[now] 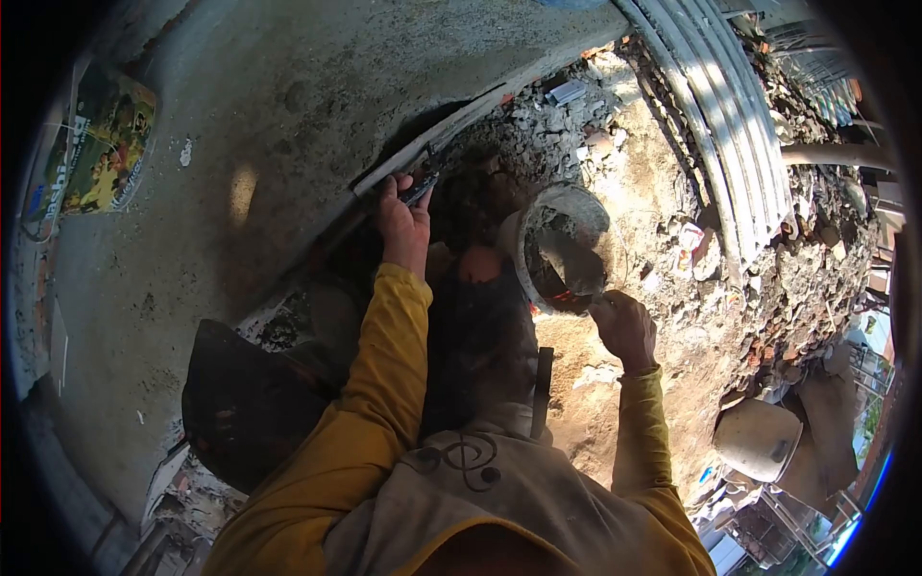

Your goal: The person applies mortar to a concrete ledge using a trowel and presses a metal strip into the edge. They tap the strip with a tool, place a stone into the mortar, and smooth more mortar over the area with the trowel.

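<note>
At the lower edge of the grey concrete surface (259, 115), my left hand (405, 223) is closed on a small dark tool (419, 192) beside a narrow pale strip (451, 128). My right hand (626, 328) grips the handle of a trowel (582, 269), its fingers wrapped round it. The trowel's blade is inside a round bucket (523, 252) that holds grey mortar (555, 223). Both sleeves are yellow.
Corrugated sheets (715, 106) lie at the upper right over rubble. A dark basin (254, 403) is at the lower left. A printed sack (110, 144) lies at the far left. A pale container (759, 439) stands at the lower right.
</note>
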